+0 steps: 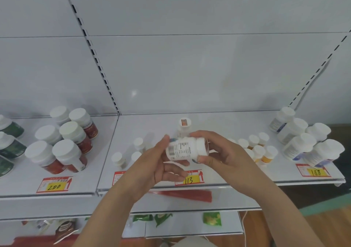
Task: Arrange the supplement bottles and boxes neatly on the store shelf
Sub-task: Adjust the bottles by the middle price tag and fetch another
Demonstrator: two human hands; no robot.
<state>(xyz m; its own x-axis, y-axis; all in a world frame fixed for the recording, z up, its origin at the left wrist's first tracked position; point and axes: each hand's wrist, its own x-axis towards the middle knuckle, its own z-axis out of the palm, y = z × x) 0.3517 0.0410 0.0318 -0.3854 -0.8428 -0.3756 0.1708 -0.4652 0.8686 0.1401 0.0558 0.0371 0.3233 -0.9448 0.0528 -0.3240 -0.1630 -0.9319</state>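
Bottle [185,148] lies sideways, left hand [161,163] gripping its base, right hand [218,151] its cap; probably light, rigid, slick.

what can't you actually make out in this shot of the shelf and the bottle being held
- Held bottle, head view: label print too small and blurred to read; both hands cover its ends.
- Price tag: the left hand hides its number.
- Small bottles: partly behind the right hand.
- Green-labelled bottles: cut off by the left edge.
- Lower shelf packets: blurred.
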